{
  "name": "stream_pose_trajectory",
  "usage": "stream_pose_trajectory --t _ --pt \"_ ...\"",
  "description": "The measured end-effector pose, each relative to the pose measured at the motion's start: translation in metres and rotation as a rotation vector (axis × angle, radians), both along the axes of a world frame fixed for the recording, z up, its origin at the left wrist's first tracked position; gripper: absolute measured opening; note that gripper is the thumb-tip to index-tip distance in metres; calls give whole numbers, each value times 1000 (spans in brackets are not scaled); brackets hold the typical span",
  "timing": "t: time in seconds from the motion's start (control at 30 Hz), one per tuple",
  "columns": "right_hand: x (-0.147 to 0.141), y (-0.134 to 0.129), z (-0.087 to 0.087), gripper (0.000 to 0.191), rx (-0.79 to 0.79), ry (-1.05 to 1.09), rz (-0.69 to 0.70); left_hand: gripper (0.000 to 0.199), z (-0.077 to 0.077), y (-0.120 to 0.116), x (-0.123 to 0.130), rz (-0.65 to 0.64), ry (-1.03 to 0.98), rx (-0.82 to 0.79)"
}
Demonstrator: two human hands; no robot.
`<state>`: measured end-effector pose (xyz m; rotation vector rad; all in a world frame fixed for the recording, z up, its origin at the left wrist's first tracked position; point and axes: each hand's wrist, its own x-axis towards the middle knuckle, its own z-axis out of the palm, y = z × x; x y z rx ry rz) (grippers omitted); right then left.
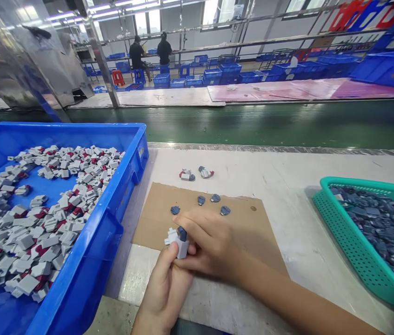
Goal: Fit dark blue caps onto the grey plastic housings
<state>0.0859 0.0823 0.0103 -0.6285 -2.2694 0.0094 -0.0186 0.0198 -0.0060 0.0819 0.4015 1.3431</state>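
pale grey block | stepped, held | dark-blue piece | against its top

Bright windows break a pale wall, strip lights glow at upper left, and a red stool stands beyond the green belt.

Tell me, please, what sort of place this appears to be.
Probably a factory assembly area: a green conveyor belt lies beyond the worktable, a blue plastic crate holds many gray-and-red parts, and two people are in the background.
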Motion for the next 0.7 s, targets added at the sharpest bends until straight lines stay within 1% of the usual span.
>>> stream_pose_trajectory --t 0.1,0.17,0.27,0.37,0.43,0.57,0.67,0.7 --pt "3 -1 3 42 -130 3 76 19 0 -1 0 -90 -9 31" --pt "4 -1 7 45 -224 -18 98 24 0 -2 0 -132 -11 47" --pt "5 -2 12 46 -344 -75 84 32 0 -3 1 -136 17 56" --pt "6 -4 17 48 -428 -139 78 32 -2 -4 3 -111 69 35" --pt "7 -5 19 46 -453 -155 90 31 -3 -5 5 -106 99 28" --pt "8 -4 20 42 -452 -150 134 26 -6 -7 6 -92 120 59" --pt "12 -2 23 53 -459 -158 206 13 -6 -7 5 -74 132 53" --pt "13 -2 25 57 -467 -173 221 12 -6 -7 5 -70 136 49"
